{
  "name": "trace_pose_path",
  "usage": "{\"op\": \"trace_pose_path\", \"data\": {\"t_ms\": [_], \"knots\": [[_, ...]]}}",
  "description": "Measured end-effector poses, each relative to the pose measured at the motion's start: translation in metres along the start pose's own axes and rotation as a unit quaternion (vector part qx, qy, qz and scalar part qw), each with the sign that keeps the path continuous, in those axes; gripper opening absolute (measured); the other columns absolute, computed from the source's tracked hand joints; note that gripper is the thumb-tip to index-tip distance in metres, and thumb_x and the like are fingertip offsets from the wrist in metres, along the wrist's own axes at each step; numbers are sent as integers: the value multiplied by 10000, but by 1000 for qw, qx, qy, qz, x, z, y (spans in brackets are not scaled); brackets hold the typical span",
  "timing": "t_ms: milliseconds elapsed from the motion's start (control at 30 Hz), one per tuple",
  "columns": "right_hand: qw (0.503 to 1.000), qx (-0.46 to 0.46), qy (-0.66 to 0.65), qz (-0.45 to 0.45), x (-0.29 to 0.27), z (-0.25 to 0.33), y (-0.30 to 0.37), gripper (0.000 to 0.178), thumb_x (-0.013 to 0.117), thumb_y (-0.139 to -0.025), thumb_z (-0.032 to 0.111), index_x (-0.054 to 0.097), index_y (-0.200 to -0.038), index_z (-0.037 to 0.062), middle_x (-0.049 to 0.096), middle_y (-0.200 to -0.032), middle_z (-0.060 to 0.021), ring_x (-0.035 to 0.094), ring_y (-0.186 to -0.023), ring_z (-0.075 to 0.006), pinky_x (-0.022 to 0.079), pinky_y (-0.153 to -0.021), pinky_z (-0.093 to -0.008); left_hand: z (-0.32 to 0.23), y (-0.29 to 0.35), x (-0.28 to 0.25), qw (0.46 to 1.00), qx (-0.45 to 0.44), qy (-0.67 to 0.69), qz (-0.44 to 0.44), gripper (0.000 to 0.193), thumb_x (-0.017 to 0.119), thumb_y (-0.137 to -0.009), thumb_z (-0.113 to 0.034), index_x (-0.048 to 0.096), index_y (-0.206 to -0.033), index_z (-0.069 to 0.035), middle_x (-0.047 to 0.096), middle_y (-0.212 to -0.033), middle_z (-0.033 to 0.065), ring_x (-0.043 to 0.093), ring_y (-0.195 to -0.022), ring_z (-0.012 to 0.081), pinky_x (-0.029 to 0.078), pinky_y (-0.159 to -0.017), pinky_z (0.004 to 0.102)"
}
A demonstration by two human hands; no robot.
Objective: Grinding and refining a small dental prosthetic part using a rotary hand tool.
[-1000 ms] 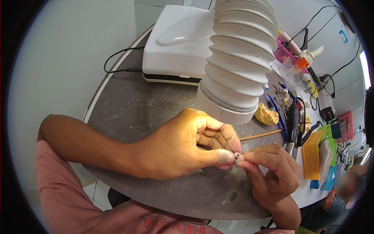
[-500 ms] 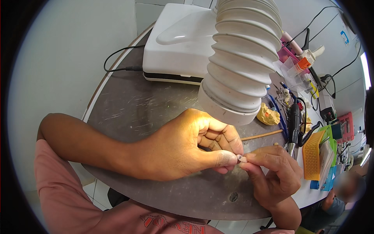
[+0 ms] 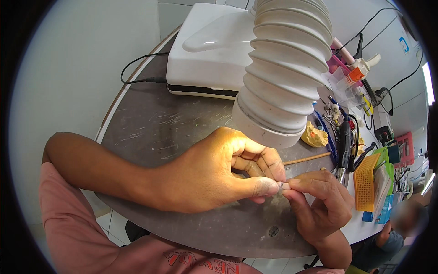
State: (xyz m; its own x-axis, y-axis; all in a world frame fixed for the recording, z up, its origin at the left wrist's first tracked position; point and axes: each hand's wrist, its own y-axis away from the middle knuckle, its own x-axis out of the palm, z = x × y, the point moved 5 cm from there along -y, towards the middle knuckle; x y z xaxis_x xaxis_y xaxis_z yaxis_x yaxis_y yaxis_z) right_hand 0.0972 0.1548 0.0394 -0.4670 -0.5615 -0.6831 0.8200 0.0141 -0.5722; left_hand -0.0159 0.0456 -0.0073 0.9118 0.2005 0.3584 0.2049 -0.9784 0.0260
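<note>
Between the fingertips of both hands is a tiny whitish piece [image 3: 281,185] with a greyish part, mostly covered by the fingers. Its exact kind is too small to make out. My left hand [image 3: 214,176] pinches it from the left with thumb and index finger, the other fingers curled behind. From the right, the thumb and index finger of my right hand [image 3: 321,203] close on it too. Just above my left fingers hangs the mouth of a white ribbed hose [image 3: 280,86]. A yellowish dental model [image 3: 314,134] lies beyond the hands, near a thin wooden stick [image 3: 308,158].
A white machine [image 3: 210,50] stands at the back of the grey table [image 3: 150,118]. To the right are a black handpiece [image 3: 345,141] with a coiled cord, a yellow basket [image 3: 365,182], and several small tools. Another person [image 3: 388,239] is at the far right edge.
Both hands stay in almost the same place. The small piece has turned slightly between the fingertips, and less of it shows.
</note>
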Motion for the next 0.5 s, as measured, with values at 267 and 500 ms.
{"op": "trace_pose_path", "data": {"t_ms": [267, 500], "knots": [[1000, -1, 9, 6, 1, -1, 0, 275, 799, -663, -3, 651, -895, 14, 657, -760, -92, 640, -632, -194, 498, -517, -265, 1, 1, 1, 1000, -8, 1, 3, 210, 659, -837, 17, 532, -1004, 27, 599, -946, 91, 616, -866, 122, 541, -757, 248], [1000, -4, 4, 6, 2, -3, 1, 274, 795, -670, 4, 648, -901, 16, 656, -761, -91, 641, -635, -194, 504, -519, -265, 3, 1, -1, 1000, -15, 12, -8, 198, 656, -836, 27, 544, -999, 27, 599, -938, 83, 610, -870, 113, 536, -759, 240]]}}
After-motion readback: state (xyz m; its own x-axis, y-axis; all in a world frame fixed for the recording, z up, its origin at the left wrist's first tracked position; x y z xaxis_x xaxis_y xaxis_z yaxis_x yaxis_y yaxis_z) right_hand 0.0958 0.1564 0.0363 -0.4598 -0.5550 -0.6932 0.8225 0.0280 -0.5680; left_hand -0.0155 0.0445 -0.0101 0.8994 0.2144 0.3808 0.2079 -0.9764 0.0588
